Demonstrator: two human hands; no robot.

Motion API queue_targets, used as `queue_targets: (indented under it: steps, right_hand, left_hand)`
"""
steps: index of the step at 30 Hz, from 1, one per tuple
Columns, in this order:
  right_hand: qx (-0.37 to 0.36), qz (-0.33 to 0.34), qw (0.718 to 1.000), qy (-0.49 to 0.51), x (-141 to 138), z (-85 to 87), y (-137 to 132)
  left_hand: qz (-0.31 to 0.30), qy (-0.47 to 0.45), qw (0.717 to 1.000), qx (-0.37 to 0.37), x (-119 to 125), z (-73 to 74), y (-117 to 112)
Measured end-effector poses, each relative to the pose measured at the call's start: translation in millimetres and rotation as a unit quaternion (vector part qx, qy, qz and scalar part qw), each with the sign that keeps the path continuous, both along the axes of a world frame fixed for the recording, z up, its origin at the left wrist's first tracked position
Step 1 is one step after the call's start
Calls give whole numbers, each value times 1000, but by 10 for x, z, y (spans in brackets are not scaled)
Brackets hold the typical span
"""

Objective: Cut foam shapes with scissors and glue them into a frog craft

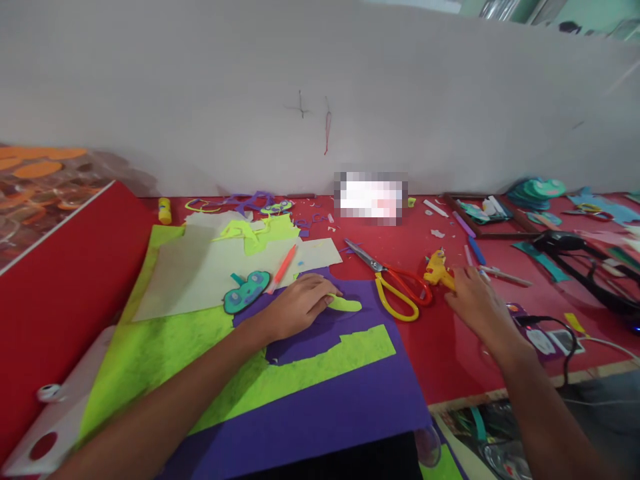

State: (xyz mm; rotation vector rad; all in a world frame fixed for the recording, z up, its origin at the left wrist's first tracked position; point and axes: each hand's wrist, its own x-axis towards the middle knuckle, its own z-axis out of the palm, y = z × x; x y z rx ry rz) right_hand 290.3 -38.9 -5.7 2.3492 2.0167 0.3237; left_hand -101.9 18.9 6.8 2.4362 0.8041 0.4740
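My left hand point(300, 303) presses a curved lime-green paper cutout point(346, 305) flat-fingered onto purple paper point(350, 400); my right hand point(473, 300), fingers loosely apart, touches the small yellow glue gun point(437, 269) mid-table.

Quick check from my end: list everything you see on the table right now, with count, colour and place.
scissors: 1, red and yellow handles, centre right, lying open
glue gun: 1, yellow, right of the scissors, at the right hand's fingertips
purple sheet: 1, purple, front centre
lime paper: several pieces, lime green, left and across the purple sheet
lime strip: 1, lime green, under the left hand's fingertips
cream paper: 1, cream, back left
teal cutout: 1, teal, on the cream paper
pen: 1, orange-red, beside the cutout
glue stick: 1, yellow, back left
table: 1, red
left hand: pressing on the purple sheet
right hand: open, reaching at the glue gun
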Motion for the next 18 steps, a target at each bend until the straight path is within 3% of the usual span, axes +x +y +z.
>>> queue_targets:
  steps: [8,16,18]
  right_hand:
    - [92,-10,996,-10,-58,4,-13]
    - [239,-69,968,-10,-351,294,5]
    - [256,-55,965,-14,-463,393,15]
  left_hand:
    - [88,-41,995,32,-66,-66,-10]
    - [81,-62,993,65,-58,-103,5]
    - [91,-68,992,61,-60,-95,5]
